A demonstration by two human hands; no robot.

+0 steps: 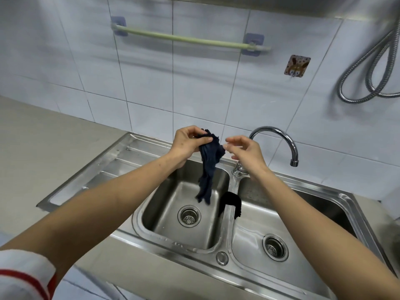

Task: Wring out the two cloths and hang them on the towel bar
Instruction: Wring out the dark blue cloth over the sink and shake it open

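Note:
My left hand (187, 146) grips the top of a dark blue cloth (208, 167), which hangs twisted and limp over the left basin. My right hand (244, 151) hovers just to the right of the cloth's top, fingers apart, its fingertips at the cloth's edge without a clear grip. A second, black cloth (230, 202) lies draped over the divider between the two basins. The pale green towel bar (188, 38) is fixed to the tiled wall above the sink, with nothing hanging on it.
A steel double sink (121, 158) with a ribbed drainboard on the left fills the foreground. The curved faucet (281, 137) rises behind my right hand. A patterned wall hook (296, 64) and a coiled metal shower hose (372, 70) hang at the right.

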